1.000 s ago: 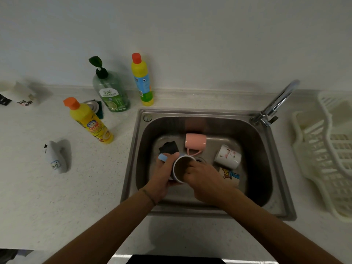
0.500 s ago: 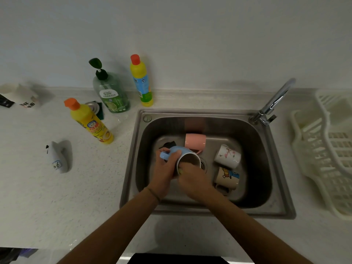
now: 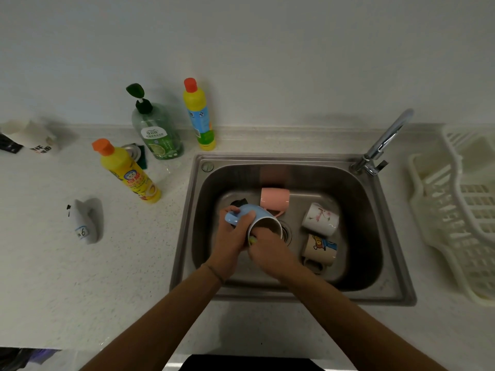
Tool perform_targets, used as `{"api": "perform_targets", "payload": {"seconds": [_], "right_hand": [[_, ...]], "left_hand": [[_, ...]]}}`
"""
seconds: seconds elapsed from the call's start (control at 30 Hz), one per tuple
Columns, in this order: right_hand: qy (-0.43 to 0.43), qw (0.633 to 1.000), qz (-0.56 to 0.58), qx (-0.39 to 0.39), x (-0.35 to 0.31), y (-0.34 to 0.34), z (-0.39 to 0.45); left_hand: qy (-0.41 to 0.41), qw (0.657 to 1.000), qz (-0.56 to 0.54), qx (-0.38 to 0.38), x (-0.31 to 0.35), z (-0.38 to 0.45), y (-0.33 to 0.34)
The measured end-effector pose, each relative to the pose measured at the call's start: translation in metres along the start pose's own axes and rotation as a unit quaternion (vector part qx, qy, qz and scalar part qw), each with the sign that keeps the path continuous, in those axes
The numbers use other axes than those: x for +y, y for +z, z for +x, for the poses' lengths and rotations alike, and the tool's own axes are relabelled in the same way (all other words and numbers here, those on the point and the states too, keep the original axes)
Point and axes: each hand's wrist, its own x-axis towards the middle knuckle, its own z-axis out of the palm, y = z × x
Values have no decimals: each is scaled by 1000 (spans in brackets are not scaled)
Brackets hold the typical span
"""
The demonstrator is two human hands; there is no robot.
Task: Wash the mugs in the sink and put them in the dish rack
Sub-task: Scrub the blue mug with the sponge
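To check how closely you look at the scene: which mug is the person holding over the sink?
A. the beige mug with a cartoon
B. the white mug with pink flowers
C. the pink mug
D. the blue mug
D: the left hand grips the blue mug near its handle, while the other three mugs lie untouched in the sink.

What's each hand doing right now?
Left hand: grips the blue mug.
Right hand: at the mug's mouth, fingers hidden; grip cannot be told.

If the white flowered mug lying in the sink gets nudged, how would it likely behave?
The white flowered mug lies on its side, so it would probably roll. Its glossy glaze looks slippery, and a knock against the cartoon mug might chip it.
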Motion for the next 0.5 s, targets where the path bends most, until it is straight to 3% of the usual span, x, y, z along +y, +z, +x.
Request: {"api": "perform_targets", "payload": {"seconds": [0.07,0.17,0.23,0.33,0.4,0.5], "right_hand": [[-13,999,46,-2,1,1,-2],[-62,987,-150,1,4,1,-10],[-86,975,-203,35,8,5,-11],[-26,999,-24,35,-3,10,-5],[-23,999,20,28,-4,9,-5],[-83,982,-167,23,6,8,-11]], "left_hand": [[1,1000,-7,0,1,0,-1],[-4,1000,-1,9,4,4,-8],[-2,1000,3,9,4,4,-9],[-1,1000,-17,16,-1,2,-5],[-3,1000,-21,19,-1,2,-7],[-3,1000,7,9,1,5,-14]]}}
